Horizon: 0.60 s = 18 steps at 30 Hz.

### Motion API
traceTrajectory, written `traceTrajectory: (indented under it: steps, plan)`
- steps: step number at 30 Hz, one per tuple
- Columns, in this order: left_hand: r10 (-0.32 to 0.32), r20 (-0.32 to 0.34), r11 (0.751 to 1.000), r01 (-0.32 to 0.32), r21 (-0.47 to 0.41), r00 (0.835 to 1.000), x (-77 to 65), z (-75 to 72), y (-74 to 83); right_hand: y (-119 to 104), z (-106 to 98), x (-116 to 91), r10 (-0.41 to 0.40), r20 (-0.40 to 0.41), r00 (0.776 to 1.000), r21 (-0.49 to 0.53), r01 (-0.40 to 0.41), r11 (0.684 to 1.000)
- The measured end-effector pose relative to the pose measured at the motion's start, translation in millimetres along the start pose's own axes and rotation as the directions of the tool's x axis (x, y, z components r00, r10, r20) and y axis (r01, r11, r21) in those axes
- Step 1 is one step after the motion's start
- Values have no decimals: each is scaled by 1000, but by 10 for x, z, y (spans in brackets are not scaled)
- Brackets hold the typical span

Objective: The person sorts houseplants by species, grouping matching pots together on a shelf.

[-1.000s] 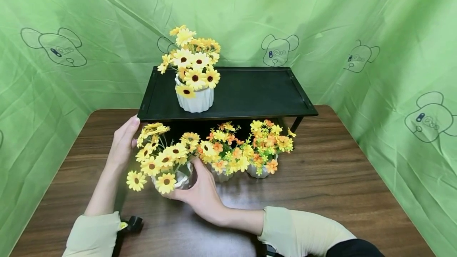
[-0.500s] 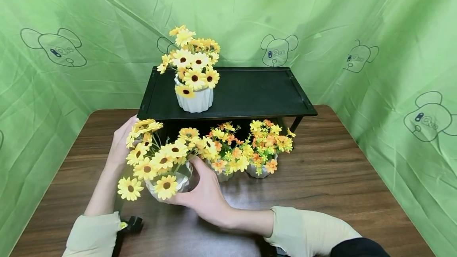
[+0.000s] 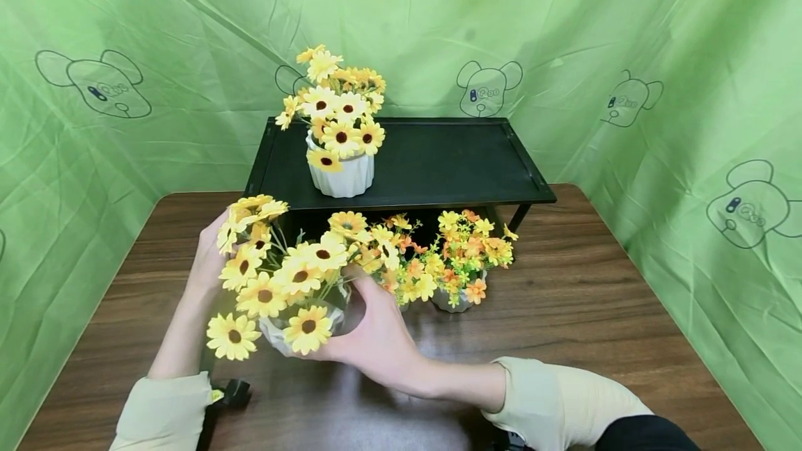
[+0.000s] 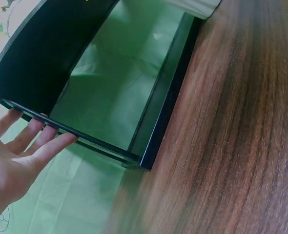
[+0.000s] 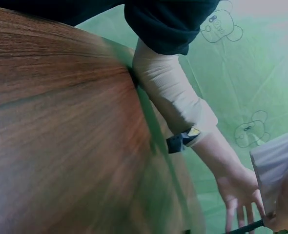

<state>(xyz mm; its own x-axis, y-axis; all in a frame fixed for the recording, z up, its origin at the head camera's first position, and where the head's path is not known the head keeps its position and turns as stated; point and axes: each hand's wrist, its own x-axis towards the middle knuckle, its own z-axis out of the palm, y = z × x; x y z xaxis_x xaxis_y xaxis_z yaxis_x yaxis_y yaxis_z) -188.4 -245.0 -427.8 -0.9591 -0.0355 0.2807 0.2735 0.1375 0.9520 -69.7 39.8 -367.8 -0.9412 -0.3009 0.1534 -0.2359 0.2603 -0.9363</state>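
My right hand (image 3: 385, 343) grips a white flowerpot (image 3: 274, 336) of yellow daisies (image 3: 297, 273), holding it in front of the black shelf (image 3: 451, 159). Its thumb and a finger lie round the pot's right side; other fingers are hidden. That white pot also shows at the right edge of the right wrist view. Beside the shelf's left end is my left hand (image 3: 207, 259), partly behind the daisies. In the left wrist view, the left hand's fairly straight fingers (image 4: 51, 148) touch the shelf's side bar. Another white flowerpot (image 3: 341, 176) with yellow daisies stands on the shelf's left half.
Two small pots of orange and yellow flowers stand at the shelf's front edge, one at the right (image 3: 460, 298) and one partly behind the right hand. The shelf stands on a brown wooden table (image 3: 601, 312). Green cloth (image 3: 401, 12) hangs behind and at both sides.
My right hand has brought the held flowerpot slightly nearer and higher, first leftward, then back right; it now covers more of the middle pot. The left hand stays at the shelf.
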Motion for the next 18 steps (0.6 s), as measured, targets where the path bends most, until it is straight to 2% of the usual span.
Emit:
traceTrajectory:
  steps: [5,11,18]
  plan:
    - [-61,30,997,62,-47,998,4,-5,15,-61,-135,20,-25,36,999,113,21,993]
    - [-87,34,986,91,-138,996,9,34,61,-126,-339,49,-80,0,997,50,80,996]
    - [-40,40,973,48,-228,998,19,80,65,-204,-559,72,-95,-47,994,111,100,989]
